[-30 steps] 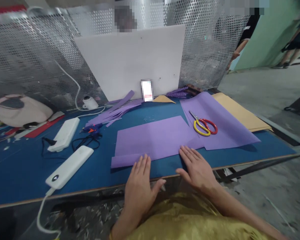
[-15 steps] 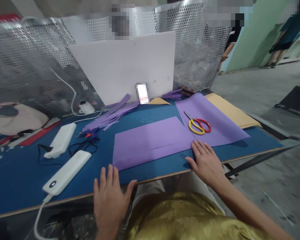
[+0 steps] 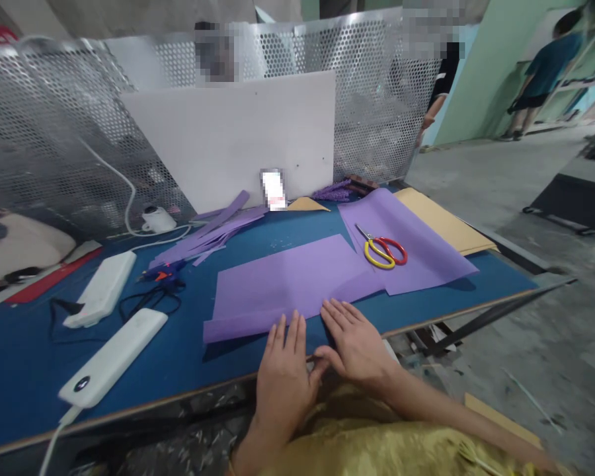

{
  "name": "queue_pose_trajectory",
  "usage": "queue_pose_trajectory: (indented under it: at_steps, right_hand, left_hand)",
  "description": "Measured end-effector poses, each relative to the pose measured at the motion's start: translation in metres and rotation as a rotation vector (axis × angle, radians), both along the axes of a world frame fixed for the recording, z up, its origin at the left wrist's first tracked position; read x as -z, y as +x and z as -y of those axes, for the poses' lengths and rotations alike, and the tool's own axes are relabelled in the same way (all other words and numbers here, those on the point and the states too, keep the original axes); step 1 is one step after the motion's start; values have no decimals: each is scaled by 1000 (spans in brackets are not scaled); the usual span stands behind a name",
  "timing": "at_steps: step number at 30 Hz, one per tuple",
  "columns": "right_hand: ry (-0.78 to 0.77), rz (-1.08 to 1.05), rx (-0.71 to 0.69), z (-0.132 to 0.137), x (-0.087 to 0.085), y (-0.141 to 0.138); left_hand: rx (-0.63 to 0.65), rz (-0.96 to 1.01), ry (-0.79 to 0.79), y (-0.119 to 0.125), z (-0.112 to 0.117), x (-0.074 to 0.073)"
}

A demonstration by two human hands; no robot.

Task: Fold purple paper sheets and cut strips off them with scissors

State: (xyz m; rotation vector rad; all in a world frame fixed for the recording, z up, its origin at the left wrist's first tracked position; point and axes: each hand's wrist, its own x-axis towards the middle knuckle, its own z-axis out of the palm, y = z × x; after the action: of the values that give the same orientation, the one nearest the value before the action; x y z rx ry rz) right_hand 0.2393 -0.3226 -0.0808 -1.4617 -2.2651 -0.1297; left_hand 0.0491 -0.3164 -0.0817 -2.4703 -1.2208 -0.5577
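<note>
A purple paper sheet (image 3: 287, 281) lies flat on the blue table (image 3: 24, 357), its near edge folded over. My left hand (image 3: 282, 377) rests flat with fingers stretched, the fingertips on the sheet's near edge. My right hand (image 3: 354, 340) lies flat beside it, fingers spread on the same edge, the two thumbs almost touching. Neither hand holds anything. A second, larger purple sheet (image 3: 426, 254) lies to the right, with red-and-yellow scissors (image 3: 383, 250) on top of it.
Two white power banks (image 3: 110, 357) (image 3: 100, 288) with cables and a blue glue gun (image 3: 163, 274) sit at the left. Purple paper strips (image 3: 213, 228) lie at the back by a leaning white board (image 3: 238, 142). Tan card (image 3: 443, 225) lies far right. People stand beyond the mesh screen.
Both hands came together at the middle of the sheet's near edge; the left hand moved up from the table edge onto the paper, the right slid left. The near edge is folded again.
</note>
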Motion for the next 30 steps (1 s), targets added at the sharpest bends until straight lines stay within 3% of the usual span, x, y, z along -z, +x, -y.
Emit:
queue_pose_trajectory:
  at_steps: [6,12,18,21,24,27,30]
  right_hand:
    - [79,39,158,2,8,46]
    - [124,81,307,-3,10,93]
    - [143,125,364,-3,10,102]
    - [124,157,402,-1,7,87]
    - [76,145,356,-1,-1,57]
    - [-1,77,138,-5,-9,20]
    - [-69,-3,-50,-9,-12,-1]
  left_hand:
    - [-50,-46,55,-17,-1,-9]
    - [-227,-45,10,-64,3,-13]
    - [-434,-56,-55,-102,12,-23]
    - [-473,-51,-65,-89,12,-29]
    - [-359,-2,-115,-54,4,-30]
    - [-127,5,-202,-15,-4,-26]
    - [8,14,-222,6,-8,-21]
